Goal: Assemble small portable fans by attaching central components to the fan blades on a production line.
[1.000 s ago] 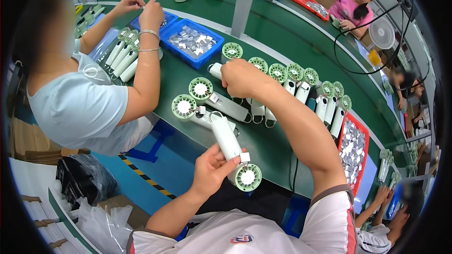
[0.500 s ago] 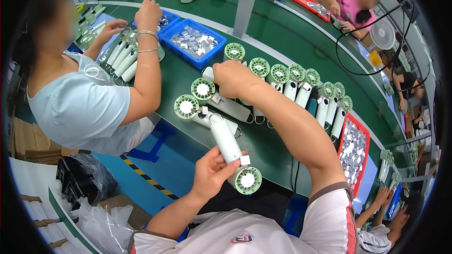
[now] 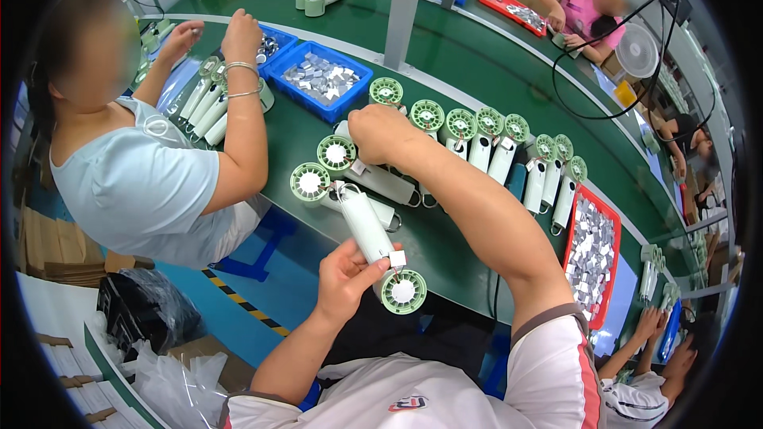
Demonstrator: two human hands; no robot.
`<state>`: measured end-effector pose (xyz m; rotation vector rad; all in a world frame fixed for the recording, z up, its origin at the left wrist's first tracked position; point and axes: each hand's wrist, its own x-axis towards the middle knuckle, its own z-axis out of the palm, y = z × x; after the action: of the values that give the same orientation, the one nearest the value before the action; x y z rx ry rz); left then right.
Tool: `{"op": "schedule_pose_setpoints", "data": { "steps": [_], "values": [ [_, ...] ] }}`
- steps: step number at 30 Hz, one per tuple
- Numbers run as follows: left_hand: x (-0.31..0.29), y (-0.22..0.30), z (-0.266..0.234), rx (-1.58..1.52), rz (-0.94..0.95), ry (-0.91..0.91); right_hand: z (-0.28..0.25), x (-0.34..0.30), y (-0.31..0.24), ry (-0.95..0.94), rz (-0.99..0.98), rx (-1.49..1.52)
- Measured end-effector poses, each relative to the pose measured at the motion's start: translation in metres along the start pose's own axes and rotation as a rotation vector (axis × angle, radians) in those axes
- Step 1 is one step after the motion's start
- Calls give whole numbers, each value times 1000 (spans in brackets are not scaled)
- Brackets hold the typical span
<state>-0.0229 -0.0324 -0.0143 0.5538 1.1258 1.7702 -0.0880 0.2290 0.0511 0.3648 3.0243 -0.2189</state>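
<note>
My left hand (image 3: 342, 280) is closed around the lower part of a white handheld fan body (image 3: 366, 226), above the table's near edge. The fan's round green head (image 3: 404, 291) points toward me, and a small white square block (image 3: 397, 258) sits by my thumb. Farther off, my right hand (image 3: 380, 135) is curled with its fingertips turned away; what it grips is hidden. A pale rounded end (image 3: 342, 129) shows beside its fingers. Two fan bodies with green heads (image 3: 336, 152) (image 3: 309, 182) lie on the table between my hands.
Several fans (image 3: 489, 121) stand in a row right of my right hand. A blue bin (image 3: 274, 71) of small grey-white blocks is at the far left, a red tray (image 3: 616, 250) of similar blocks at the right. A co-worker (image 3: 135, 167) handles fans on the left.
The whole view has shifted slightly. My left hand has moved a little away from me with the fan. My right hand stays by the far fans. The co-worker's hands at left have risen off the fans.
</note>
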Motion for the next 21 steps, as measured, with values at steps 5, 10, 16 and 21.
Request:
{"op": "schedule_pose_setpoints", "data": {
  "steps": [5,10,16,21],
  "values": [
    [1,-3,1,-7,-12,-4,-5,5,3,-65,-26,-54],
    [-1,-3,2,-47,-46,31,-13,0,-4,-67,-8,-57],
    [2,-2,7,23,-89,27,-17,-12,-2,12,-8,-4],
    [6,2,13,14,-142,4,-41,-54,-10,110,44,-11]
  ]
}}
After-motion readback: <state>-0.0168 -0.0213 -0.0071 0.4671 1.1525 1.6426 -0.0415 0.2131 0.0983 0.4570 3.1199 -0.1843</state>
